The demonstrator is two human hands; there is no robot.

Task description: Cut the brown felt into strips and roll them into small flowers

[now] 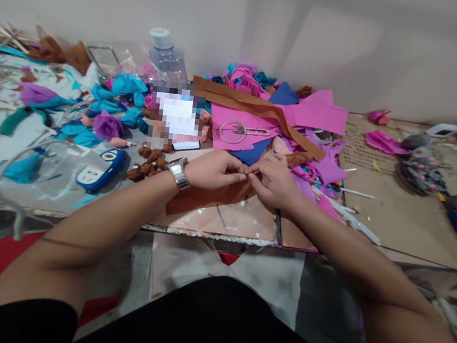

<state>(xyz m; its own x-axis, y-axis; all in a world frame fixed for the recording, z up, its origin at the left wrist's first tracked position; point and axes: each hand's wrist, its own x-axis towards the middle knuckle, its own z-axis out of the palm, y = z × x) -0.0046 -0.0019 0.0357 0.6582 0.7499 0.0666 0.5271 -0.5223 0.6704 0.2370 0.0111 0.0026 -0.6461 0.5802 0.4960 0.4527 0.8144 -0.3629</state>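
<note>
Both hands meet on the brown paper strip at the table's near edge.

The left hand (212, 171) (a metal watch on its wrist) and the right hand (277, 183) come fingertip to fingertip, each pinching the same bit of the brown paper strip (205, 195), whose loose length lies flat under the left palm toward the table edge. Just left of the watch sits a cluster of small brown rolled buds (147, 163). Beyond the knuckles, scissors (239, 131) rest on pink paper (313, 115), and a water bottle (168, 57) stands by the wall.
</note>
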